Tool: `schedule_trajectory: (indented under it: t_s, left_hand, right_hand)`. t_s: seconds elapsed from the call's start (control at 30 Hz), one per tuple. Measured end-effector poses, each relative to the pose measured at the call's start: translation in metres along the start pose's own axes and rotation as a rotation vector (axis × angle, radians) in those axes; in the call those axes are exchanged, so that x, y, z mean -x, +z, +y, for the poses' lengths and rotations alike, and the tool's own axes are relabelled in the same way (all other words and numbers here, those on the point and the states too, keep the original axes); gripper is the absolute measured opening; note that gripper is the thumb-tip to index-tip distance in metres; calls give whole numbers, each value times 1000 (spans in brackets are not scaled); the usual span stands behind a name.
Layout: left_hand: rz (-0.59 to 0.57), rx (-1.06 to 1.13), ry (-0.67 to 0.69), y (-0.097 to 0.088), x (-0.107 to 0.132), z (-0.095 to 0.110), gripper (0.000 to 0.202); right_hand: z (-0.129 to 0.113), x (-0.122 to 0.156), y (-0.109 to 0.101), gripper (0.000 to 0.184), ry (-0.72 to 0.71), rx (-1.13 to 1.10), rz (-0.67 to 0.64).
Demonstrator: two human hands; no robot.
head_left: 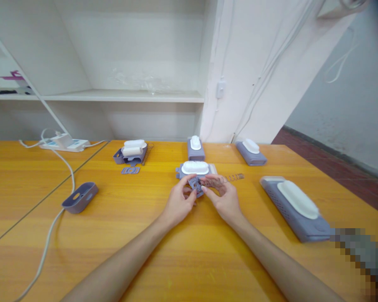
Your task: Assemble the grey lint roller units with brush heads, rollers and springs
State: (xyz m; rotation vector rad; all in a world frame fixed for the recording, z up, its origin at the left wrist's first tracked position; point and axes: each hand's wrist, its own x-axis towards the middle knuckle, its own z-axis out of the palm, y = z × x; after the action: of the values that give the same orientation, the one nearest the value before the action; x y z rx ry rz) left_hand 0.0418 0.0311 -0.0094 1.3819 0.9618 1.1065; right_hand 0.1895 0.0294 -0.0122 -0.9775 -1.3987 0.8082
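Observation:
Both my hands meet over the middle of the wooden table [189, 251]. My left hand [178, 201] pinches a small grey-purple plastic part [196, 185] between thumb and fingers. My right hand [224, 196] is closed too, its fingertips on the same part and on the end of a thin coiled spring [231, 178] that stretches to the right across the table. Just behind the hands lies a grey-purple case with a white brush-like insert [194, 168].
More grey-purple units with white tops lie around: a large one [294, 207] at right, two [195, 147] [251, 151] at the back, an opened one [132, 152] at back left. A flat piece [130, 170], an empty shell [80, 197], a power strip [64, 144] with white cable [50, 226].

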Motion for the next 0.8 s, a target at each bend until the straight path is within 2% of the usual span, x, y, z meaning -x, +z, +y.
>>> schedule_trajectory:
  t_s: [0.23, 0.47, 0.8]
  left_hand:
    - [-5, 85, 31, 0, -1, -3, 63]
    - [-10, 61, -6, 1, -1, -1, 54]
    - [-9, 81, 4, 1, 1, 5, 57]
  right_hand:
    - [3, 1, -1, 24, -63, 112, 25]
    - [3, 2, -1, 20, -78, 148, 40]
    - [-3, 2, -1, 18, -115, 245, 41]
